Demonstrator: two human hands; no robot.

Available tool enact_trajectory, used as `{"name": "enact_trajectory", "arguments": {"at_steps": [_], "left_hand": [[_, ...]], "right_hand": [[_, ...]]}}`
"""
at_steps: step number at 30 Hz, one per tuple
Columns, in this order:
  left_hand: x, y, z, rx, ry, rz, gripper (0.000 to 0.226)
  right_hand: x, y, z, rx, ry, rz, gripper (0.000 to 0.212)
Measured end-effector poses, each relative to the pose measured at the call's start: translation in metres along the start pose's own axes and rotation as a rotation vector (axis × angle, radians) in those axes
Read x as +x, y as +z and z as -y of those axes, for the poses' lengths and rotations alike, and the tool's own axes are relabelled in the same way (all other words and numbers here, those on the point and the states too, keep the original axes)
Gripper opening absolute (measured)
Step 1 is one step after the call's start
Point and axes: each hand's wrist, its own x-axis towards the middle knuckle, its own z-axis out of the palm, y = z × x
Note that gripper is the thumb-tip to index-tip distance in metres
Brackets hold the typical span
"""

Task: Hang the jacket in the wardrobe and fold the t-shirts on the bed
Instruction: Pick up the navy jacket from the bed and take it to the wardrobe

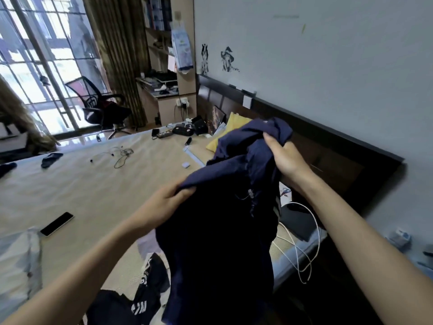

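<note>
Wide bed [98, 188] fills the view, covered by a pale beige mat, dark headboard [328, 146] along the wall side. Near the left edge lies a smartphone [57, 224], screen up, just beside a light bundle of cloth [16, 266]. Further out, a tangle of dark earphone cable [119, 157] and a dark sock [51, 158] sit well apart. A small white earbud case [185, 165] rests mid-bed. By the headboard, a yellow pillow [225, 132] and a cluster of dark gadgets and pouches [185, 131]. Closer in, a black t-shirt with white lettering [143, 299] lies crumpled, and a white charging cable [304, 249] loops beside a dark flat device [297, 221].
</note>
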Motion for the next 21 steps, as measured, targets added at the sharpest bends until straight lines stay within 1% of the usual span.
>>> {"name": "enact_trajectory", "arguments": {"at_steps": [2,3,5,7,8,9,10,11,12,13,14,15,17,18,19,20,21], "left_hand": [[0.015,-0.005,-0.017,-0.033,0.026,-0.028,0.023],[0.022,-0.007,-0.028,-0.039,0.045,-0.01,0.019],[0.034,-0.009,-0.048,-0.036,0.07,0.068,0.02],[0.045,-0.006,-0.066,-0.033,0.062,0.148,0.033],[0.051,-0.003,-0.073,-0.045,0.059,0.185,0.043],[0.055,0.0,-0.08,-0.065,0.065,0.219,0.052],[0.06,0.002,-0.086,-0.095,0.068,0.249,0.056],[0.065,0.004,-0.092,-0.138,0.067,0.279,0.055],[0.07,0.005,-0.097,-0.182,0.064,0.312,0.051],[0.075,0.006,-0.102,-0.212,0.065,0.352,0.049],[0.08,0.006,-0.106,-0.229,0.071,0.387,0.05],[0.083,0.004,-0.111,-0.238,0.08,0.416,0.051],[0.089,0.0,-0.115,-0.234,0.1,0.453,0.056],[0.092,-0.002,-0.117,-0.227,0.106,0.467,0.058],[0.094,-0.004,-0.117,-0.219,0.113,0.476,0.057],[0.096,-0.006,-0.116,-0.217,0.126,0.472,0.052],[0.099,-0.007,-0.115,-0.217,0.143,0.454,0.042]], "right_hand": [[0.003,-0.008,-0.025,-0.18,0.098,0.1,0.072],[-0.001,-0.011,-0.035,-0.246,0.129,0.175,0.078],[-0.017,-0.011,-0.051,-0.244,0.164,0.324,0.074],[-0.034,-0.004,-0.063,-0.175,0.226,0.425,0.098],[-0.043,0.003,-0.068,-0.152,0.238,0.479,0.104],[-0.051,0.012,-0.077,-0.144,0.228,0.533,0.105],[-0.059,0.022,-0.084,-0.149,0.204,0.594,0.104],[-0.067,0.032,-0.089,-0.205,0.189,0.629,0.1],[-0.073,0.042,-0.099,-0.284,0.166,0.629,0.094],[-0.077,0.049,-0.11,-0.357,0.13,0.596,0.089],[-0.079,0.055,-0.121,-0.428,0.094,0.521,0.079],[-0.08,0.057,-0.135,-0.517,0.085,0.426,0.071],[-0.077,0.052,-0.168,-0.671,0.13,0.173,0.075],[-0.076,0.043,-0.177,-0.664,0.171,0.076,0.07],[-0.075,0.03,-0.183,-0.627,0.221,0.036,0.055],[-0.076,0.016,-0.182,-0.584,0.266,0.017,0.036],[-0.076,-0.001,-0.18,-0.563,0.291,0.035,0.026]]}}
